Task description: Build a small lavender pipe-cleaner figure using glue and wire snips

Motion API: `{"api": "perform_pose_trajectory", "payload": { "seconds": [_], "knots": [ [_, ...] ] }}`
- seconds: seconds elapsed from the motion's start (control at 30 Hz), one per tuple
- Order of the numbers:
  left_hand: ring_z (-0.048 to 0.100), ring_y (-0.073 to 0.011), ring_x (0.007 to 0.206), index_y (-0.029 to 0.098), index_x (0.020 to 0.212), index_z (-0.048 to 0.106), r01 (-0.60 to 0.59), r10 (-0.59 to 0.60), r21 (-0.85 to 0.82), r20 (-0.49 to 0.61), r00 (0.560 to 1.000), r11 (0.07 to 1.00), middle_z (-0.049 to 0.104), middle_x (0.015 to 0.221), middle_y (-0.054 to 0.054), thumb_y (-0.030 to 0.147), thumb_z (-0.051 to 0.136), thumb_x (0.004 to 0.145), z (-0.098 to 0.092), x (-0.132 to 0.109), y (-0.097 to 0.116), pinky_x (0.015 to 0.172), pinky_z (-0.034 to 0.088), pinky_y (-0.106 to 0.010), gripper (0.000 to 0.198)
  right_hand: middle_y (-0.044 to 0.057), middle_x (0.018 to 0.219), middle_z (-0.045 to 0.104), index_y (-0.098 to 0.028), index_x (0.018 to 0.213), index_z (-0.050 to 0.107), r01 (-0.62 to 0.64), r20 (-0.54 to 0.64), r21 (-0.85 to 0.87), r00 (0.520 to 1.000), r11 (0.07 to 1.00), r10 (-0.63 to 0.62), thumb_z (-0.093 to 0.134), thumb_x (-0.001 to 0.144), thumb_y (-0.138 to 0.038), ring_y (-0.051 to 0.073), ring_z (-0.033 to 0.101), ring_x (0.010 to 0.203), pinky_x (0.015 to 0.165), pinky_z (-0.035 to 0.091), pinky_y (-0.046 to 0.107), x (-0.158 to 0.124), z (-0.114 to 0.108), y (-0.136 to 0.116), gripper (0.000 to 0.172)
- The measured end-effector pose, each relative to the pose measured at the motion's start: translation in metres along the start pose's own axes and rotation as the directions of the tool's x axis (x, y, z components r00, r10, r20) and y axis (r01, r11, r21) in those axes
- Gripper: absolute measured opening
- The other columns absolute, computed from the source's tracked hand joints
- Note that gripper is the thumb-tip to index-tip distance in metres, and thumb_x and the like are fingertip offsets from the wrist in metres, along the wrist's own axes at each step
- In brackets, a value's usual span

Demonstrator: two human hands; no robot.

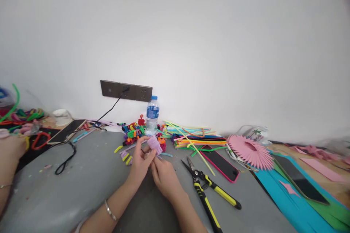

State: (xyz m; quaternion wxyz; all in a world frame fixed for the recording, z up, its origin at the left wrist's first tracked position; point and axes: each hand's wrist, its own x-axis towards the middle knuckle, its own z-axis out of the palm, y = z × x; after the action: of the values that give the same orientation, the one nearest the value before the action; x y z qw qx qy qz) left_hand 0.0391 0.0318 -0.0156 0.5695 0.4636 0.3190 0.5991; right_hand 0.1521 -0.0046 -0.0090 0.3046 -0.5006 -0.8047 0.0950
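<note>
Nearest you, your left hand (pixel 140 162) and right hand (pixel 164 174) meet over the grey counter (pixel 90 185), fingers (pixel 149 154) of both pinched shut around a purple fuzzy coil (pixel 155 144) held just above it. The yellow-handled cutters (pixel 209 193) lie just right. Beyond stands a water bottle (pixel 152 115), beside piled pipe cleaners (pixel 194 136).

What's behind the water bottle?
Behind the water bottle are the white wall and a dark socket strip. The bottle covers the strip's right end.
</note>
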Motion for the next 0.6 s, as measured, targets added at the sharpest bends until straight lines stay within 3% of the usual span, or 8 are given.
{"api": "perform_pose_trajectory", "payload": {
  "seconds": [0.3,0.5,0.6],
  "knots": [
    [0.066,-0.0137,0.063,0.026,0.115,0.046,0.041,-0.041,-0.008,-0.077,0.996,0.999,0.074,0.080,0.001,0.031,0.076,0.076,0.002,0.000,0.007,0.065,0.051,-0.023,0.049,0.004,0.064,0.063,-0.018,0.083,0.061,0.004,-0.159,0.020,0.987,1.000,-0.001,0.038,0.098,-0.019,0.017,0.058,0.058,0.056,0.031,0.025,-0.002,0.000,0.007,0.028],
    [0.070,-0.0164,0.078,0.025,0.109,0.050,0.018,-0.023,-0.043,-0.103,0.994,0.999,0.074,0.083,0.000,0.028,0.079,0.072,0.004,0.002,0.009,0.071,0.052,-0.023,0.047,0.003,0.067,0.062,-0.017,0.087,0.065,-0.058,-0.310,0.182,0.944,0.982,0.113,0.045,0.098,-0.026,0.016,0.056,0.060,0.059,0.036,0.024,-0.001,-0.004,0.011,0.025],
    [0.070,-0.0168,0.074,0.024,0.111,0.050,0.047,-0.050,-0.041,-0.076,0.996,0.998,0.074,0.083,0.000,0.030,0.078,0.073,0.004,0.002,0.009,0.067,0.051,-0.023,0.048,-0.001,0.062,0.056,-0.018,0.081,0.065,-0.086,-0.360,0.306,0.912,0.948,0.198,0.051,0.094,-0.030,0.014,0.048,0.054,0.054,0.033,0.023,0.001,-0.005,0.015,0.023]
  ]
}}
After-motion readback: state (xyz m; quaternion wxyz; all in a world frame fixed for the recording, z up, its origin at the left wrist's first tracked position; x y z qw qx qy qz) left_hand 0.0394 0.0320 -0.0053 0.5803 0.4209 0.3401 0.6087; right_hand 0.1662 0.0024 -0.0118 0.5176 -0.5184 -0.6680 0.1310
